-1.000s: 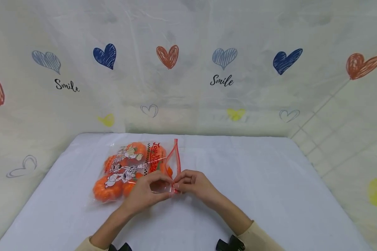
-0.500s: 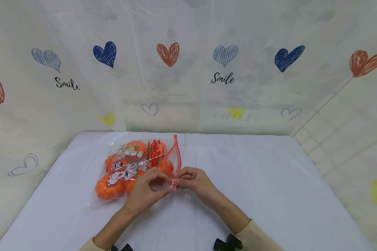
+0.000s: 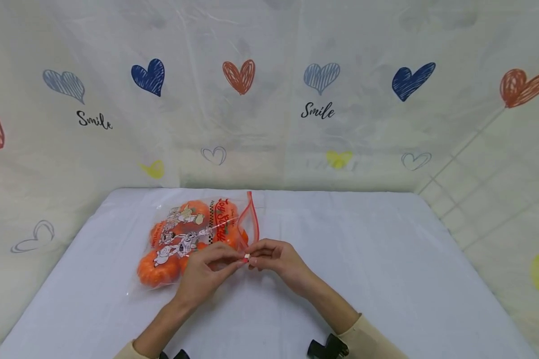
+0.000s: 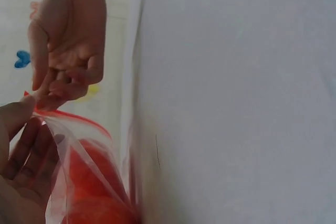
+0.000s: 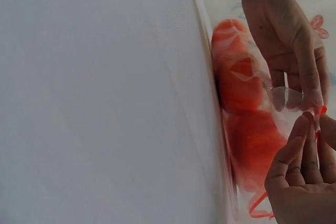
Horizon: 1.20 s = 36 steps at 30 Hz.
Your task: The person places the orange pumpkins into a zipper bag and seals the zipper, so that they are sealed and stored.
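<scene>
A clear zip bag (image 3: 184, 242) with printed cartoon figures lies at the left of the table in the head view. Several orange, ribbed, pumpkin-like things (image 3: 158, 269) fill it. Its red zip strip (image 3: 254, 222) faces right, with the mouth slightly parted. My left hand (image 3: 203, 273) pinches the near corner of the mouth between thumb and fingers. From the other side, my right hand (image 3: 285, 262) pinches the same zip end, fingertips almost meeting the left ones. A small white-and-red bit (image 3: 246, 257) shows between them. In the right wrist view, a red zip end (image 5: 321, 110) shows at the fingertips.
A white cloth covers the table (image 3: 364, 259). Behind it hangs a pale backdrop (image 3: 269, 124) printed with hearts and "Smile". Black devices, such as the one at my right wrist (image 3: 328, 346), sit by both sleeves.
The bag's near zip corner has come up a little. My left thumb and fingers have drawn closer together on it, while the right hand stays at the same corner, slightly higher.
</scene>
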Motion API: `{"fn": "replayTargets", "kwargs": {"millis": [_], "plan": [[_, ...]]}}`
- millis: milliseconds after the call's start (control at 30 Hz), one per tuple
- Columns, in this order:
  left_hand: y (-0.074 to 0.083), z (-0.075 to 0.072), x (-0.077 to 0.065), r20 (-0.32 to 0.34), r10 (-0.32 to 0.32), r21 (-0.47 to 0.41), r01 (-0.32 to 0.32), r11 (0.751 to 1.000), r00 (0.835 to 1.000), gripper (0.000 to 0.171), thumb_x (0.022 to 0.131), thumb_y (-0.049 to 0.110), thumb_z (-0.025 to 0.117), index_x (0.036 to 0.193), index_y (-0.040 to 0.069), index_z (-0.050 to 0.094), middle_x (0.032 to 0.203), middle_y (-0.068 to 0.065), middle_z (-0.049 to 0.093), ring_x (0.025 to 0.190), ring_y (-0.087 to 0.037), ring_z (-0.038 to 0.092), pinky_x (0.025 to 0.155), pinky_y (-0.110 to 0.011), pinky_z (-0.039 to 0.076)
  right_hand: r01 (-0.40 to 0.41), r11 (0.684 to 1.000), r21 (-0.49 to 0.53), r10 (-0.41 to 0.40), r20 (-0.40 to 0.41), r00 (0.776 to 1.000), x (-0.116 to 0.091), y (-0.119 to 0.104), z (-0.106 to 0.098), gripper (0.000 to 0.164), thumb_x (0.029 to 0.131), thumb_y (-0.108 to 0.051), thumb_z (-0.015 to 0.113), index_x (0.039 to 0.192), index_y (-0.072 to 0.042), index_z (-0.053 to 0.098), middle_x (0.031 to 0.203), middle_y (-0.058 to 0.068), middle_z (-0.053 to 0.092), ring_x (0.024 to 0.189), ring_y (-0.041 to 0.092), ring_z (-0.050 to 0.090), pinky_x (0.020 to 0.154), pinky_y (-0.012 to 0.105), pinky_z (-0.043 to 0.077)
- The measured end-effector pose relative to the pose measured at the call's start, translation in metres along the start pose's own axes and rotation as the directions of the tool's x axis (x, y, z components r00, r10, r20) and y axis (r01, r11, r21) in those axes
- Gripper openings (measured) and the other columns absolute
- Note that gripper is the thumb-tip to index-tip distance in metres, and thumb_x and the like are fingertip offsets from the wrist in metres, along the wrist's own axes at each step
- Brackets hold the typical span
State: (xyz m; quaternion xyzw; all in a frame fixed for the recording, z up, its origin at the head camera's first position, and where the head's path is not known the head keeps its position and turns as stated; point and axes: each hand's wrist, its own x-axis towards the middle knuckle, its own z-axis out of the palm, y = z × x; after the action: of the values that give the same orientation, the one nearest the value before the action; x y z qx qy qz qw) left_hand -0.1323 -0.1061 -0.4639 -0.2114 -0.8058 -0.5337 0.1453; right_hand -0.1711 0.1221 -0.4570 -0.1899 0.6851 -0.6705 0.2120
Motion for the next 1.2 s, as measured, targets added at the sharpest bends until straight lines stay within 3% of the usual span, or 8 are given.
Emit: {"fn": "replayTargets", "kwargs": {"millis": [167, 300, 467, 633, 833, 1000, 1200], "plan": [[0.002, 0.0, 0.0, -0.039, 0.006, 0.022, -0.005, 1.0, 0.999, 0.017, 0.087, 0.02, 0.085, 0.103, 0.023, 0.083, 0.096, 0.01, 0.077, 0.088, -0.007, 0.07, 0.076, -0.02, 0.06, 0.023, 1.0, -0.019, -0.022, 0.027, 0.999, 0.001, 0.0, 0.0, 0.032, 0.096, -0.011, 0.074, 0.127, -0.006, 0.069, 0.115, 0.007, 0.075, 0.1, 0.012, 0.072, 0.09, 0.027, 0.06], [0.002, 0.002, 0.0, -0.059, 0.005, 0.041, -0.002, 0.999, 0.998, 0.015, 0.087, 0.019, 0.084, 0.101, 0.023, 0.083, 0.095, 0.01, 0.077, 0.086, -0.007, 0.07, 0.075, -0.018, 0.059, 0.105, 0.987, -0.124, -0.104, 0.015, 0.994, 0.005, 0.002, 0.0, 0.028, 0.095, -0.014, 0.077, 0.122, -0.01, 0.072, 0.111, 0.01, 0.075, 0.095, 0.013, 0.071, 0.084, 0.025, 0.06], [0.0, 0.003, 0.0, -0.083, -0.004, 0.051, 0.008, 0.999, 0.997, 0.012, 0.088, 0.02, 0.084, 0.099, 0.025, 0.083, 0.095, 0.01, 0.078, 0.085, -0.007, 0.07, 0.072, -0.018, 0.058, 0.199, 0.93, -0.31, -0.217, -0.025, 0.976, 0.007, 0.0, 0.002, 0.021, 0.094, -0.017, 0.078, 0.114, -0.014, 0.077, 0.103, 0.009, 0.075, 0.087, 0.012, 0.067, 0.079, 0.024, 0.059], [0.0, 0.004, 0.0, -0.094, 0.017, 0.05, -0.012, 0.999, 0.995, 0.012, 0.089, 0.019, 0.082, 0.1, 0.022, 0.084, 0.095, 0.008, 0.079, 0.084, -0.007, 0.069, 0.071, -0.018, 0.058, 0.264, 0.863, -0.431, -0.31, -0.041, 0.95, 0.007, 0.0, 0.001, 0.019, 0.091, -0.022, 0.081, 0.11, -0.02, 0.08, 0.097, -0.001, 0.072, 0.084, 0.009, 0.062, 0.077, 0.024, 0.056], [0.0, 0.006, 0.002, -0.095, 0.062, 0.046, -0.058, 0.997, 0.994, 0.01, 0.092, 0.015, 0.079, 0.1, 0.019, 0.082, 0.095, 0.005, 0.078, 0.081, -0.008, 0.069, 0.071, -0.017, 0.058, 0.402, 0.772, -0.492, -0.467, -0.01, 0.884, 0.011, -0.001, -0.001, 0.015, 0.087, -0.017, 0.085, 0.101, -0.019, 0.083, 0.091, -0.002, 0.068, 0.081, 0.017, 0.06, 0.07, 0.032, 0.053], [0.002, 0.006, 0.003, -0.113, 0.073, 0.039, -0.069, 0.997, 0.991, 0.012, 0.092, 0.013, 0.079, 0.101, 0.02, 0.081, 0.096, 0.005, 0.077, 0.081, -0.009, 0.069, 0.071, -0.018, 0.057, 0.475, 0.681, -0.557, -0.541, 0.053, 0.839, 0.013, -0.003, -0.003, 0.018, 0.084, -0.012, 0.086, 0.101, -0.018, 0.083, 0.095, -0.002, 0.068, 0.086, 0.022, 0.064, 0.071, 0.034, 0.055], [0.003, 0.007, 0.003, -0.123, 0.106, 0.034, -0.103, 0.994, 0.987, 0.02, 0.089, 0.003, 0.079, 0.102, 0.018, 0.081, 0.096, 0.002, 0.077, 0.083, -0.01, 0.07, 0.075, -0.016, 0.058, 0.538, 0.519, -0.664, -0.626, 0.133, 0.769, 0.014, -0.006, -0.005, 0.019, 0.085, -0.013, 0.085, 0.103, -0.018, 0.082, 0.108, -0.001, 0.071, 0.098, 0.014, 0.068, 0.081, 0.024, 0.059]]}}
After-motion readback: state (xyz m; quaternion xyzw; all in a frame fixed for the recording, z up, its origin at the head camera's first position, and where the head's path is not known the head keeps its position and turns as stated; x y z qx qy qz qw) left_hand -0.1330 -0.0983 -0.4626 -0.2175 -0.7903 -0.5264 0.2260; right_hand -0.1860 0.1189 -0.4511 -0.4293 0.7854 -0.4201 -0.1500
